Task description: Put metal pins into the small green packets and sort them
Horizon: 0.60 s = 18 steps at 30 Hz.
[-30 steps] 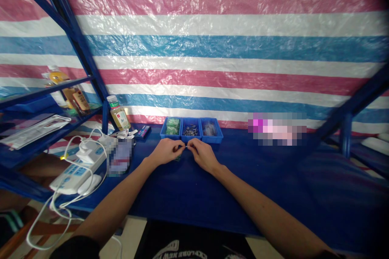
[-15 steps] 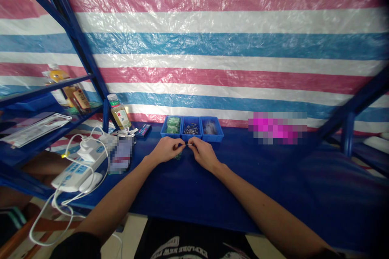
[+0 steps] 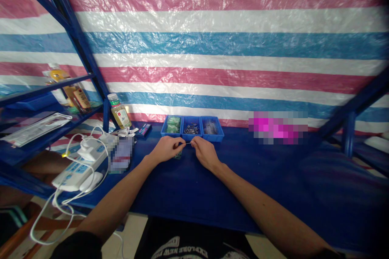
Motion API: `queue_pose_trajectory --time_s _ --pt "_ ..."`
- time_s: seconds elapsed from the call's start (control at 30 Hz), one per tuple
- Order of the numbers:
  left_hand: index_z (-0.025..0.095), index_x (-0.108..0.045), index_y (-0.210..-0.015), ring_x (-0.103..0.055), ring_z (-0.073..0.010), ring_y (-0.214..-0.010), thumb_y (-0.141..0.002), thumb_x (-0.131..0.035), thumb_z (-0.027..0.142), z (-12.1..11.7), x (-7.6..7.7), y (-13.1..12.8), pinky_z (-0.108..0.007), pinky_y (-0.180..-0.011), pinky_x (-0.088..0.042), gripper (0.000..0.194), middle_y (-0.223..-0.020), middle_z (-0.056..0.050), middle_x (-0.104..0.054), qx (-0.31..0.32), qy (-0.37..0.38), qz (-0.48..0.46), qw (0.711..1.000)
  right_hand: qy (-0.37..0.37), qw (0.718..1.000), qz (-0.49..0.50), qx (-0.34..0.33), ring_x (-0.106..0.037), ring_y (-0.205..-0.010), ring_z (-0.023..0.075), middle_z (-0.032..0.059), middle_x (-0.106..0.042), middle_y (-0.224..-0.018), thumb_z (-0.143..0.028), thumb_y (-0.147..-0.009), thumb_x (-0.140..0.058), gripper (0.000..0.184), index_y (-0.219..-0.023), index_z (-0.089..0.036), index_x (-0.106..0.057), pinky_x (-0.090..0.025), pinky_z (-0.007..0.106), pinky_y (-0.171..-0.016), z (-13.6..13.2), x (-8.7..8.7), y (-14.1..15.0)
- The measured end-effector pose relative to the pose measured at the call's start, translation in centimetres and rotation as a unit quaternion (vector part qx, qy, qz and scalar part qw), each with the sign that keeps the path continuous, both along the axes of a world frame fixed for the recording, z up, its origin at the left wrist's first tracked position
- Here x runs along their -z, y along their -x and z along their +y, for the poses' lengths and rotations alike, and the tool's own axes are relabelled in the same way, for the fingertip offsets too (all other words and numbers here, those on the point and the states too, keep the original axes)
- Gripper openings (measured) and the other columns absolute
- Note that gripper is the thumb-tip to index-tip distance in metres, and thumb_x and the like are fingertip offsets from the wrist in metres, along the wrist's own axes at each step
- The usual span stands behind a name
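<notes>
My left hand (image 3: 168, 148) and my right hand (image 3: 205, 153) meet over the blue table (image 3: 194, 194), thumbs and forefingers pinched. A thin, pale, thread-like piece (image 3: 188, 143) spans the small gap between the fingertips; its exact kind is too small to make out. Below my left fingers lies a small green patterned piece (image 3: 178, 155), partly covered by that hand. Just beyond the hands stand three joined blue trays. Green packets (image 3: 173, 124) fill the left one, small metal pieces like screws (image 3: 191, 128) the middle one, and clear plastic bags (image 3: 210, 126) the right one.
At left are a white power strip (image 3: 71, 172) with tangled cables, a blurred phone (image 3: 120, 153), a drink bottle (image 3: 119, 111) and a small dark blue box (image 3: 142, 130). A pixelated pink item (image 3: 278, 128) lies back right. Blue frame posts (image 3: 349, 135) flank the table.
My right hand has shifted slightly to the right, so the gap between the fingertips is wider and more of the thin piece shows. My left hand has barely moved.
</notes>
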<state>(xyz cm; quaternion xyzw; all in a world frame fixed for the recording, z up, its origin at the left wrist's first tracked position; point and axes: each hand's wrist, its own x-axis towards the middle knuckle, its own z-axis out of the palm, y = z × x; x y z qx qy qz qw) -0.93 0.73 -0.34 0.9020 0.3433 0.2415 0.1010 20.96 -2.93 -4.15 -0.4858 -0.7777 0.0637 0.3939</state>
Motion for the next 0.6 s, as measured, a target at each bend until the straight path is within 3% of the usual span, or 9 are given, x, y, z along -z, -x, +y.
queue_pose_trajectory --time_s 0.37,0.6 --pt "0.021 -0.074 -0.100 -0.048 -0.0096 -0.051 -0.099 -0.056 0.034 0.12 -0.01 0.32 -0.022 -0.057 -0.030 0.022 -0.057 0.005 -0.054 -0.003 0.007 -0.005 1.000 -0.008 0.997 0.054 -0.054 -0.064 -0.087 0.0222 0.0042 -0.066 -0.092 -0.022 -0.102 -0.046 0.014 -0.096 -0.024 -0.058 -0.046 0.031 -0.080 0.23 0.08 -0.07" --pt "0.021 -0.074 -0.102 -0.051 -0.0097 -0.052 -0.099 -0.056 0.031 -0.32 0.01 -0.14 -0.022 -0.057 -0.030 0.020 -0.058 0.005 -0.057 0.012 0.006 0.012 1.000 0.001 0.995 0.053 -0.087 -0.065 -0.084 0.0212 0.0029 -0.067 -0.090 -0.021 -0.102 -0.049 0.012 -0.095 -0.024 -0.059 -0.047 0.030 -0.077 -0.06 -0.06 0.00"
